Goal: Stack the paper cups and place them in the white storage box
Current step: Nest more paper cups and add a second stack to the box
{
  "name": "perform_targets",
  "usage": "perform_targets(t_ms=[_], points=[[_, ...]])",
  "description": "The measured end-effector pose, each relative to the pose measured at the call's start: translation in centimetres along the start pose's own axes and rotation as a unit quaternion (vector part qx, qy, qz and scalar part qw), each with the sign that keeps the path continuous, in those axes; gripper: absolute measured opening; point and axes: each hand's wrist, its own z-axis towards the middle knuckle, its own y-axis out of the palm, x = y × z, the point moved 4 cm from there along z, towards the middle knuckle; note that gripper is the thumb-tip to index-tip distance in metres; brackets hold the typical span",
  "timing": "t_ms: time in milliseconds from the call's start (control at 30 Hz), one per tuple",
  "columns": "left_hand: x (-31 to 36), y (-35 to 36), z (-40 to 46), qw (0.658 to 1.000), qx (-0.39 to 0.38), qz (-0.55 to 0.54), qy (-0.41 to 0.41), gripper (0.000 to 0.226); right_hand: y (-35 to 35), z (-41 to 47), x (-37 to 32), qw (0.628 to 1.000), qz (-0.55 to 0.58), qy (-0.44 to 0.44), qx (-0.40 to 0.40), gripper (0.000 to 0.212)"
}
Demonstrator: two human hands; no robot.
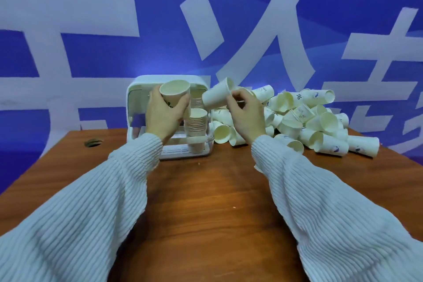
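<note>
- The left hand [163,114] grips one paper cup [175,95] upright, mouth up, in front of the white storage box [139,86].
- The right hand [245,113] pinches a second cup [216,96] by its rim, tilted with its base toward the first.
- To nest them cleanly, I'd line up base over mouth and slide straight in, without squeezing.
- A stack [195,126] already stands inside the box.
- Loose cups [304,117] lie heaped to the right on the wooden table [210,201].
- A blue banner [91,30] with large white characters fills the background.
</note>
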Motion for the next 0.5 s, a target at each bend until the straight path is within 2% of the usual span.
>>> perform_targets(t_ms=[133, 200, 300, 500], points=[[-1.1, -2.4, 0.5, 1.0, 0.025, 0.004, -0.004, 0.074, 4.3, 1.1, -1.1, 0.988, -0.106, -0.065, -0.091, 0.018], [-1.4, -2.9, 0.6, 1.0, 0.029, 0.008, -0.001, 0.072, 5.8, 1.4, -1.1, 0.97, -0.175, -0.086, -0.142, 0.018], [-1.6, -3.1, 0.8, 1.0, 0.022, 0.011, 0.002, 0.072, 7.1, 1.9, -1.3, 0.943, -0.258, -0.125, -0.171, 0.023], [-2.2, -2.4, 1.8, 1.0, -0.019, 0.02, 0.008, 0.073, 9.8, 1.7, -0.4, 0.851, -0.416, -0.142, -0.287, 0.037]])
